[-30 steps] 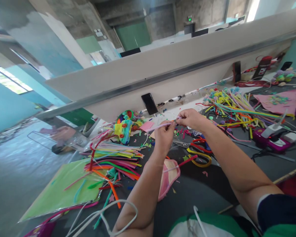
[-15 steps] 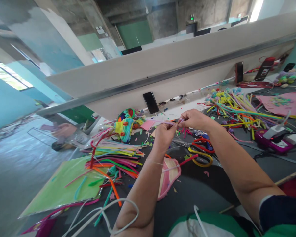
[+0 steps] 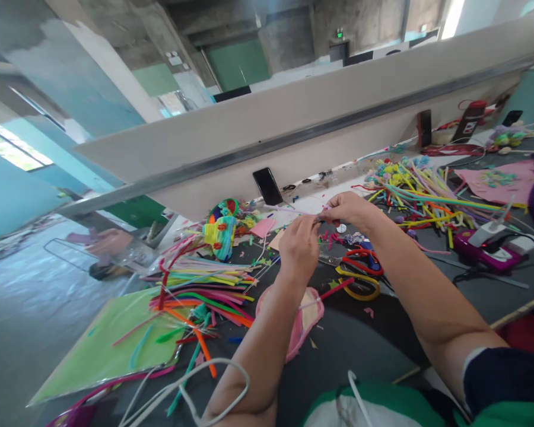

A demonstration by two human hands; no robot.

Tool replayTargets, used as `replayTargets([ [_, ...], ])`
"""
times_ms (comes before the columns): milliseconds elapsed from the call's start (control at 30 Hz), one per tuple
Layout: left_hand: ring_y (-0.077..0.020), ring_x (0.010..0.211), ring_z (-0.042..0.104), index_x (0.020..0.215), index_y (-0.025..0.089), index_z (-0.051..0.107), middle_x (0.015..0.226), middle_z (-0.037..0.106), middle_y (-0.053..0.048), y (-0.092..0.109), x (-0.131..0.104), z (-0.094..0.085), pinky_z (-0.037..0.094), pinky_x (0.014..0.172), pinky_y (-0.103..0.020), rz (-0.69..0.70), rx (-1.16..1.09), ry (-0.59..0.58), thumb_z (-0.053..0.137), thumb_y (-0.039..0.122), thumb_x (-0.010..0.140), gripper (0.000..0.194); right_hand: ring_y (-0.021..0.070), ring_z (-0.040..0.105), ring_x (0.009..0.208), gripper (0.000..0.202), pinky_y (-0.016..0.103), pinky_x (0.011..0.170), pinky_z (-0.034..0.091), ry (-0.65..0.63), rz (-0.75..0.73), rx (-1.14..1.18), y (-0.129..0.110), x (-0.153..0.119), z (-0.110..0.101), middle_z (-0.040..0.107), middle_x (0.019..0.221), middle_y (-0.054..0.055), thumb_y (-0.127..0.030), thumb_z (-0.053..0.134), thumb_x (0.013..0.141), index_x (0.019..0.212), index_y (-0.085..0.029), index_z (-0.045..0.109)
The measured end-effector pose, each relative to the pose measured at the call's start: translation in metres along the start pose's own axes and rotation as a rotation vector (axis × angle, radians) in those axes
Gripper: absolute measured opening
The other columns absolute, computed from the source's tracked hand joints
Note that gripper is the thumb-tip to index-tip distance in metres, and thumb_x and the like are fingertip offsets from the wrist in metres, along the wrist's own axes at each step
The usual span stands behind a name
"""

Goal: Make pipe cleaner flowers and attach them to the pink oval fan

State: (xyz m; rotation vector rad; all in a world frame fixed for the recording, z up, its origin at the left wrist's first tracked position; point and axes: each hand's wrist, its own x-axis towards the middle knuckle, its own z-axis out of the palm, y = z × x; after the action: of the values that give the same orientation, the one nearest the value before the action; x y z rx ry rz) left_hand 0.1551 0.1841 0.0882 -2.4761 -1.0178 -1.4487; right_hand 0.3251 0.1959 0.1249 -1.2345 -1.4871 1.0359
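Closest in, a white cable [image 3: 222,360] loops over the left forearm [image 3: 271,332]. A pink-edged piece [image 3: 311,317] lies on the desk [image 3: 351,350], partly beneath that forearm. A yellow scissor handle [image 3: 356,276] sits just short of the right hand [image 3: 347,209], and fuzzy stems [image 3: 209,281] fan out left of the left hand [image 3: 299,243]. The hands are together, fingertips meeting; the right one pinches a lilac stem [image 3: 289,209] running out leftward behind the left. The left's own fingertips are mostly hidden, so I cannot tell whether they clamp it too. Beyond the hands, a black phone [image 3: 267,185] leans against a pale partition [image 3: 213,184].
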Motion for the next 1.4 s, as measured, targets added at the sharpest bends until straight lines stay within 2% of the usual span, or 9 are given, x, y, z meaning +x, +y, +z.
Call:
replayTargets([
  [367, -0.0189, 0.09, 0.06, 0.091, 0.016, 0.066, 0.091, 0.068, -0.01, -0.003, -0.002, 0.004, 0.045, 0.085, -0.032, -0.052, 0.01, -0.054, 0.047, 0.021, 0.088, 0.02, 0.0075, 0.045, 0.044, 0.009, 0.022, 0.045, 0.034, -0.005, -0.072, -0.102, 0.001, -0.002, 0.004, 0.054, 0.047, -0.004, -0.021, 0.068, 0.061, 0.058, -0.016, 0.061],
  [467, -0.0177, 0.078, 0.059, 0.083, 0.017, 0.066, 0.08, 0.067, -0.006, 0.001, 0.004, -0.005, 0.043, 0.073, -0.029, -0.221, -0.058, -0.143, 0.051, 0.023, 0.085, 0.017, 0.0073, 0.044, 0.046, 0.006, 0.022, 0.047, 0.032, -0.013, -0.113, -0.19, 0.002, -0.003, 0.005, 0.054, 0.049, -0.004, -0.019, 0.065, 0.063, 0.061, -0.016, 0.061],
  [600, -0.0099, 0.051, 0.044, 0.068, 0.015, 0.062, 0.056, 0.054, 0.002, -0.002, 0.014, -0.018, 0.033, 0.052, -0.023, -0.552, -0.505, -0.396, 0.057, 0.029, 0.078, 0.018, 0.0067, 0.042, 0.048, 0.007, 0.022, 0.048, 0.03, -0.093, -0.185, -0.223, 0.002, -0.008, 0.005, 0.053, 0.052, -0.004, -0.021, 0.066, 0.063, 0.063, -0.016, 0.062],
  [700, -0.0063, 0.044, 0.032, 0.064, 0.014, 0.06, 0.049, 0.046, 0.005, -0.005, 0.017, -0.024, 0.026, 0.046, -0.021, -0.668, -0.706, -0.486, 0.061, 0.033, 0.073, 0.02, 0.007, 0.042, 0.049, 0.008, 0.022, 0.048, 0.031, -0.124, -0.186, -0.233, -0.002, -0.012, 0.003, 0.054, 0.053, -0.004, -0.023, 0.068, 0.064, 0.065, -0.016, 0.064],
  [833, -0.006, 0.046, 0.035, 0.066, 0.014, 0.063, 0.052, 0.05, 0.004, 0.001, 0.018, -0.027, 0.027, 0.048, -0.021, -0.663, -0.655, -0.37, 0.064, 0.032, 0.07, 0.019, 0.0106, 0.054, 0.06, 0.022, 0.023, 0.059, 0.042, -0.25, -0.142, 0.0, -0.007, -0.014, -0.004, 0.065, 0.067, 0.001, -0.038, 0.066, 0.073, 0.078, -0.017, 0.068],
  [933, -0.0074, 0.05, 0.041, 0.066, 0.013, 0.064, 0.053, 0.052, 0.004, 0.007, 0.02, -0.029, 0.031, 0.051, -0.021, -0.652, -0.634, -0.272, 0.064, 0.031, 0.071, 0.018, 0.0126, 0.06, 0.072, 0.034, 0.027, 0.07, 0.048, -0.192, -0.106, 0.323, -0.001, -0.009, -0.008, 0.069, 0.088, 0.006, -0.049, 0.061, 0.077, 0.09, -0.018, 0.068],
  [1000, -0.0088, 0.053, 0.045, 0.067, 0.013, 0.065, 0.056, 0.056, 0.002, 0.009, 0.022, -0.032, 0.035, 0.054, -0.021, -0.632, -0.609, -0.202, 0.063, 0.029, 0.072, 0.016, 0.0125, 0.06, 0.07, 0.034, 0.028, 0.071, 0.049, -0.132, -0.051, 0.403, 0.005, -0.004, -0.006, 0.068, 0.086, 0.006, -0.047, 0.068, 0.072, 0.088, -0.017, 0.068],
  [1167, -0.0108, 0.055, 0.049, 0.07, 0.015, 0.068, 0.058, 0.059, 0.001, 0.01, 0.025, -0.041, 0.037, 0.056, -0.023, -0.535, -0.332, -0.094, 0.06, 0.025, 0.076, 0.014, 0.0112, 0.058, 0.069, 0.029, 0.026, 0.072, 0.045, -0.246, -0.146, 0.394, 0.011, 0.001, 0.02, 0.065, 0.073, 0.001, -0.029, 0.08, 0.058, 0.08, -0.015, 0.066],
  [1400, -0.0137, 0.066, 0.056, 0.076, 0.018, 0.069, 0.071, 0.066, -0.002, 0.009, 0.019, -0.04, 0.039, 0.064, -0.025, -0.423, -0.122, -0.016, 0.057, 0.025, 0.079, 0.014, 0.0098, 0.048, 0.061, 0.027, 0.024, 0.064, 0.041, 0.172, -0.245, 0.582, 0.005, -0.005, 0.062, 0.054, 0.063, -0.004, -0.036, 0.077, 0.06, 0.066, -0.018, 0.059],
])
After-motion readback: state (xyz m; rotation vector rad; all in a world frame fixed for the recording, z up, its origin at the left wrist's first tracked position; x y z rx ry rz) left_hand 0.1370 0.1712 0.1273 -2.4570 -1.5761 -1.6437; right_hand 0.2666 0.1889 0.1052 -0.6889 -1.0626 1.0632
